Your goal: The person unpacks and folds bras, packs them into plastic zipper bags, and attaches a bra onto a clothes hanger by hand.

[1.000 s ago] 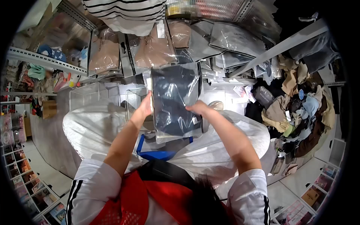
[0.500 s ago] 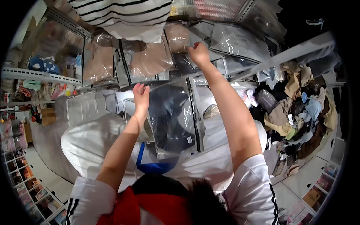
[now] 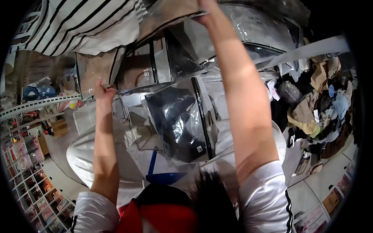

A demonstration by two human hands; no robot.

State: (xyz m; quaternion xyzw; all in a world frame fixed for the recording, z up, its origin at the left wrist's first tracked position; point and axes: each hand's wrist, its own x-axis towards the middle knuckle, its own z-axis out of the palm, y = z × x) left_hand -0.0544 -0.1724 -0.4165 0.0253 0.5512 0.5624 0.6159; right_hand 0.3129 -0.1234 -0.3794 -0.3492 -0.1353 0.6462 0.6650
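My right hand [image 3: 206,13] is closed on the edge of a clear bag with a beige garment [image 3: 171,12], raised and slanting across the top of the view. Part of that hand is cut off or blurred. My left hand [image 3: 103,92] has its fingers curled at the lower edge of another bagged beige garment [image 3: 97,66] and appears to pinch it. Between my forearms a dark navy garment in a clear bag [image 3: 176,124] lies over my lap. Behind it is another bagged brown garment [image 3: 134,72].
Black-and-white striped fabric [image 3: 89,25] hangs at the upper left. Grey printed bags [image 3: 258,27] lie beyond a white rail [image 3: 307,52] at the right. A heap of clothes [image 3: 318,105] stands right. Wire frames [image 3: 142,124] and a blue item [image 3: 165,178] are near my knees.
My right hand has lifted a bagged beige garment up and toward the top. My left hand has moved left to another beige bag. The striped fabric has shifted left.
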